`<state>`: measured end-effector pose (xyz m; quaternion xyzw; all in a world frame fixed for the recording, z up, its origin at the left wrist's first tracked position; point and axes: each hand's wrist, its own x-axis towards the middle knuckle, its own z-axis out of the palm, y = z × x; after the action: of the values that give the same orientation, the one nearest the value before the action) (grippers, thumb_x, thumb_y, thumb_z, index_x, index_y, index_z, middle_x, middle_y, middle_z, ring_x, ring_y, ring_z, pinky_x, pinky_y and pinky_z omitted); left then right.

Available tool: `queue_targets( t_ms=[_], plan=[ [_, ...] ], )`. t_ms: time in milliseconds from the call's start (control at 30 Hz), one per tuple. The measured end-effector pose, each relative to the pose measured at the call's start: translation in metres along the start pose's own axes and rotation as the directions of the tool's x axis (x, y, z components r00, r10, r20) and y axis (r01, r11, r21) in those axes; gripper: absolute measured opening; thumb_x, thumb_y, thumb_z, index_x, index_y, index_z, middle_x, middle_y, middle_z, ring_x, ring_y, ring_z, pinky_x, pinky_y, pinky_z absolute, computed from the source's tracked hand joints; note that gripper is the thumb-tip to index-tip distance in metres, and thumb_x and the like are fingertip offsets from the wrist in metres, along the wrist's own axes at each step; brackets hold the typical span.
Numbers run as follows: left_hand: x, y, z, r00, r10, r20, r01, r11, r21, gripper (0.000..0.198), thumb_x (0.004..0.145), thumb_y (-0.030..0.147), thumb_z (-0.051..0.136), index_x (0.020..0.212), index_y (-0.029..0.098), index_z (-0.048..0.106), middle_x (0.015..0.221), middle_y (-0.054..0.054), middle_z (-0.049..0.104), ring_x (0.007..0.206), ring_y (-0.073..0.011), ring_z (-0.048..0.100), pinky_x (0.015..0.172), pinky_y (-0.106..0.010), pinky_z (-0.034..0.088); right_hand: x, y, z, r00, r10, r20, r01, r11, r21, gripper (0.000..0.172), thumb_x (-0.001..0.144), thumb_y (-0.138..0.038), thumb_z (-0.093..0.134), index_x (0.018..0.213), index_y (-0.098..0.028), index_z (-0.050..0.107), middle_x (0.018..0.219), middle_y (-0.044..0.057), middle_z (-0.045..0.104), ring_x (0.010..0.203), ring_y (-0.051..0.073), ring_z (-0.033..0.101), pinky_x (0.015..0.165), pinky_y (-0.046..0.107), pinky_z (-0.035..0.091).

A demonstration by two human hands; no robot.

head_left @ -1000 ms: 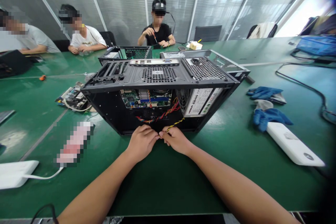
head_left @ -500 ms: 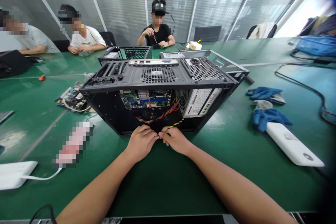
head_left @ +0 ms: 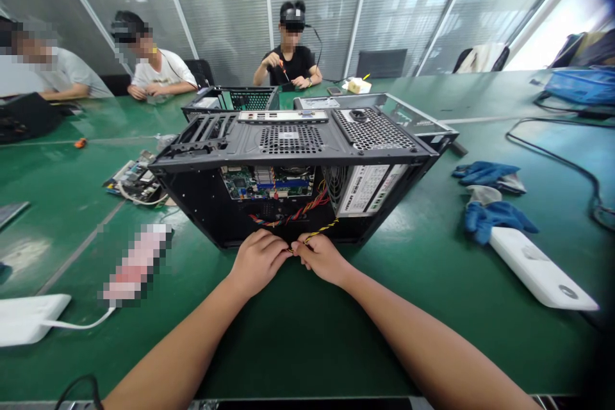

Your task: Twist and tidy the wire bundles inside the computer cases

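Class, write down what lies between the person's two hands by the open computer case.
In the head view, a yellow-and-black twisted wire end, pinched by the left hand and right hand; it runs into the computer case.

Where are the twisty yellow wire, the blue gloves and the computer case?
twisty yellow wire (head_left: 323, 229), head view, its middle stretch
blue gloves (head_left: 497, 214), head view, nearer glove's middle
computer case (head_left: 288, 139), head view, vented top panel

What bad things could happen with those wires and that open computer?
The thin yellow-and-black cable, pinched between the left hand and right hand, might pull loose inside if tugged hard. Both hands sit at the metal edge of the open computer case, which could scratch fingers. The coloured wires nearby could snag.
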<state>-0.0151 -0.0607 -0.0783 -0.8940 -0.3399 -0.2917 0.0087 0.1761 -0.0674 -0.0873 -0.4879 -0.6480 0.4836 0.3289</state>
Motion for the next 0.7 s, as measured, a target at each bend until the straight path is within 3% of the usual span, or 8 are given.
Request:
queue_targets(
  t_ms=[267,700],
  plan=[
    [0.0009,0.0038,-0.0021,1.000,0.015,0.004,-0.015,0.998,0.060,0.019,0.091,0.029,0.057,0.078,0.018,0.066,0.075,-0.004,0.067,0.079,-0.0177,0.055,0.076,-0.032,0.046,-0.0002,-0.0010,0.0006,1.000,0.006,-0.002,-0.006,1.000,-0.001,0.025,0.089,-0.028,0.048,0.068,-0.016,0.057,0.053,-0.004,0.050,0.043,0.008,0.049,0.047,0.020,0.038],
    [0.0018,0.0041,-0.0015,0.999,-0.028,0.038,0.028,1.000,-0.002,0.022,0.093,0.029,0.053,0.079,0.018,0.064,0.076,-0.003,0.067,0.074,-0.0163,0.057,0.071,-0.031,0.046,0.0003,-0.0014,0.0018,1.000,-0.008,-0.003,0.008,1.000,0.016,0.024,0.089,-0.026,0.046,0.069,-0.017,0.055,0.054,-0.004,0.051,0.046,0.009,0.050,0.049,0.021,0.039]
  ],
)
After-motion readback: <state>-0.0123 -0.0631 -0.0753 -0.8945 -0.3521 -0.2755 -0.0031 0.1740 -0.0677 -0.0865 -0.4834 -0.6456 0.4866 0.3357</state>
